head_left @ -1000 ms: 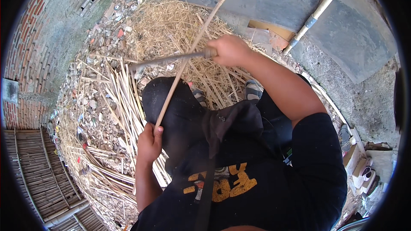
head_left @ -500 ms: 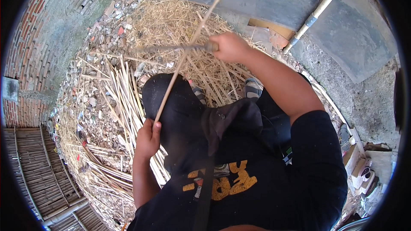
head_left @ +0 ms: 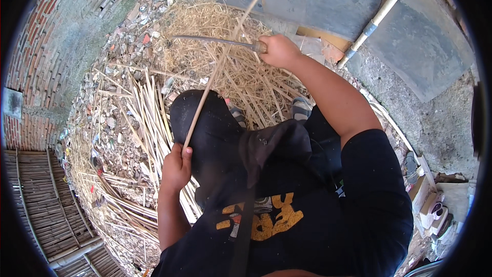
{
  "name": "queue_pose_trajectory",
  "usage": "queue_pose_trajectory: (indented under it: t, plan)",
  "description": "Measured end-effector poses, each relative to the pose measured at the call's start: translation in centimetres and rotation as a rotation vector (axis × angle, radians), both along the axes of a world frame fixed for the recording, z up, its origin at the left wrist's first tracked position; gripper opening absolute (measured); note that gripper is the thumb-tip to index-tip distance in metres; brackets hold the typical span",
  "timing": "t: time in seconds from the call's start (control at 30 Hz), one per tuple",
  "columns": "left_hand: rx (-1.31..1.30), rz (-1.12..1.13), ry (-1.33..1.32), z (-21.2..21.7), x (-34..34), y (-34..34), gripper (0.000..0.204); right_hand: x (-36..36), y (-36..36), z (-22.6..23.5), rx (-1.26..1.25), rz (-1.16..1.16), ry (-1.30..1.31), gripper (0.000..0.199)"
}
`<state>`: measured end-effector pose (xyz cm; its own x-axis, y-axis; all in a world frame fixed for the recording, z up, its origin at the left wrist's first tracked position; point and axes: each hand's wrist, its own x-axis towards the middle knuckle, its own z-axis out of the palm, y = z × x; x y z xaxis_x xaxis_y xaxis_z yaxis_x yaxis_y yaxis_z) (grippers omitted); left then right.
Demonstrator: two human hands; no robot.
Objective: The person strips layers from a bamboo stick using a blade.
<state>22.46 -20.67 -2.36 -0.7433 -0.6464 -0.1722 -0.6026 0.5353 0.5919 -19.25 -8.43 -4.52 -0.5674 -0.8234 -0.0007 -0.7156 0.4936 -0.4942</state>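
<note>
My left hand is closed round the near end of a long pale bamboo strip. The strip slants up over my dark-clad left knee toward the far wall. My right hand grips the wooden handle of a long knife, its thin dark blade pointing left. The blade crosses the upper part of the strip; whether its edge touches cannot be made out. Beneath both lies a heap of fine bamboo shavings.
Many cut bamboo strips lie left of my knee on stony rubble. Grey panels and a white pipe line the far right. A brick wall stands left, a slatted bamboo panel below it.
My right hand has shifted slightly right and up, and the knife's blade, blurred before, now shows sharply, higher along the strip. My left hand holds nearly the same place.
</note>
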Motion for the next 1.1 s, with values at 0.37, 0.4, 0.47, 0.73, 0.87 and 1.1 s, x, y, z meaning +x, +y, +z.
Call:
queue_pose_trajectory:
  t: [0.37, 0.4, 0.47, 0.73, 0.87, 1.1]
  plan:
    - [-0.073, -0.018, 0.008, -0.5, 1.3, 0.0, 0.038, 4.8, -0.4, 2.9, 0.066, 0.283, 0.069, 0.021]
    - [-0.073, -0.007, -0.022, -0.1, 0.8, 0.4, 0.037, 3.2, 0.0, 1.5, 0.081, 0.274, 0.052, 0.021]
    - [-0.090, 0.008, -0.012, 0.4, -0.1, 0.4, 0.037, -1.1, 0.4, 0.4, 0.061, 0.035, 0.099, 0.024]
    - [-0.163, -0.042, -0.060, 0.3, 1.9, -0.3, 0.033, 4.3, 0.2, 3.4, 0.110, 0.132, 0.107, 0.025]
    - [-0.083, -0.013, -0.026, 0.0, 0.5, -0.2, 0.035, 1.8, 0.6, 0.8, 0.089, 0.107, 0.167, 0.030]
    - [-0.170, -0.041, -0.017, 0.0, 2.2, -0.7, 0.033, 0.4, 0.4, 1.9, 0.052, 0.064, 0.142, 0.028]
